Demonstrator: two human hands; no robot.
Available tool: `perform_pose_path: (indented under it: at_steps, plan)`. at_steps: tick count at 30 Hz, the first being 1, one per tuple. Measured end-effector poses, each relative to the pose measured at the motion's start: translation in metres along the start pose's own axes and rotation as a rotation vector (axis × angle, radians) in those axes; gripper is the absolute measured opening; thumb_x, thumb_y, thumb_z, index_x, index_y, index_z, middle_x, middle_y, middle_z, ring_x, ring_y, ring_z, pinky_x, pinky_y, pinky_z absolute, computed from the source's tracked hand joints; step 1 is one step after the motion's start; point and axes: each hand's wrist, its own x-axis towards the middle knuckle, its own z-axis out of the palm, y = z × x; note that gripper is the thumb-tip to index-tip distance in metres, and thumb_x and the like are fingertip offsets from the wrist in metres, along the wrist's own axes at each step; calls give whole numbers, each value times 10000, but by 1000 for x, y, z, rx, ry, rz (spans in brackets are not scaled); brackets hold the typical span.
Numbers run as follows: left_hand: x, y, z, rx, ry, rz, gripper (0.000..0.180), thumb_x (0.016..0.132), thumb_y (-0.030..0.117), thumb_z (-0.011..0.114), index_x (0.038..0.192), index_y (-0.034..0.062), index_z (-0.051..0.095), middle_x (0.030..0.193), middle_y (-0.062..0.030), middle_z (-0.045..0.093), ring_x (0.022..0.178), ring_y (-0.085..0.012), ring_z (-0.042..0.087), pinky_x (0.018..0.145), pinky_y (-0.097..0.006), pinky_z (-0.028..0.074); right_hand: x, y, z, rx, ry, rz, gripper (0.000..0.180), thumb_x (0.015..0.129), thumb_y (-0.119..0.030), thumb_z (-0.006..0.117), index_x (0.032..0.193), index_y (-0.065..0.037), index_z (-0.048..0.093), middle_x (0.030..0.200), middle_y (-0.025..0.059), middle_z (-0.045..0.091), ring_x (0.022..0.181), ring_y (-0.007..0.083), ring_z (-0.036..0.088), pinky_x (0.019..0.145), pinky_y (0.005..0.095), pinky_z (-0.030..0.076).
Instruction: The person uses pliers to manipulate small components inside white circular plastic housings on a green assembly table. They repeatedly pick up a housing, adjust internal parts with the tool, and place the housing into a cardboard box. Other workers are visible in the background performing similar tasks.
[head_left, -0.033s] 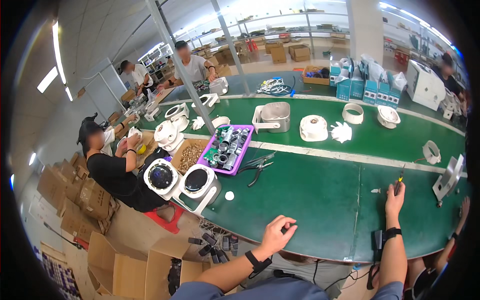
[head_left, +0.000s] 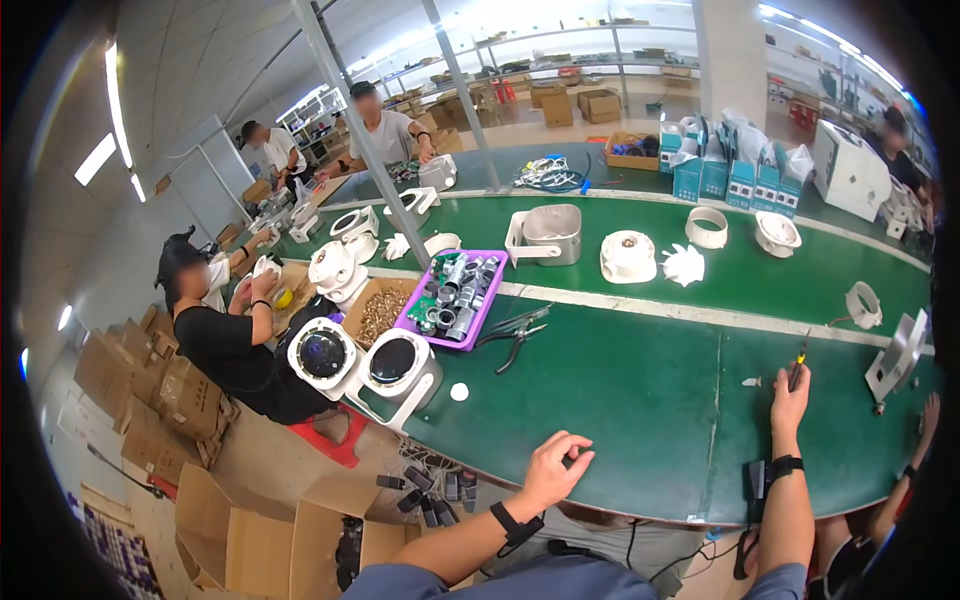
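You have the green bench (head_left: 620, 370) spread out before you; a wide seam crosses it near your right hand, so rest a part to one side of that line rather than across it. At your left, two white housings (head_left: 398, 366) with dark round fronts sit by the near edge; keep your left elbow wide of them. Just beyond stands the purple tray (head_left: 485, 310), full of metal rings and green boards, best left undisturbed while you handle a pointed tool. At your far right, a pale bracket (head_left: 897, 360) leans up from the surface; mind it if you swing the tool outward.

Your left hand (head_left: 560, 465) is raised over the near edge with its fingers curled; something dark shows between them, but I cannot tell whether you grip it. Your right hand (head_left: 790, 400) is closed around a slim tool (head_left: 800, 358) with a black and yellow handle, on the right of the bench, its thin shaft pointing far. A light hold, with the shaft in line with your forearm, should give you the steadiest control. The black pliers (head_left: 512, 350) lie left of centre, handles toward you. Smallest, a clear scrap (head_left: 751, 381) lies just left of your right hand; work around it.
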Motion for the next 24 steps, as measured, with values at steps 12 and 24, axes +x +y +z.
perform_pose_path:
  at_steps: [12,24]
  plan:
    - [-2,-5,4,-48,50,-26,263,858,-70,597,1057,59,709,944,-72,592,662,-158,562,599,-308,474,3,3,-3,13,-26,3,304,983,-156,660,1235,-16,564,962,36,597,785,114,587,726,287,510]
    - [-1,-10,2,-17,74,57,362,790,-120,524,1052,52,707,999,-92,611,723,-213,586,627,-313,483,0,-1,0,9,-11,-1,314,989,-168,656,1242,-10,560,938,25,593,761,109,577,712,274,494]
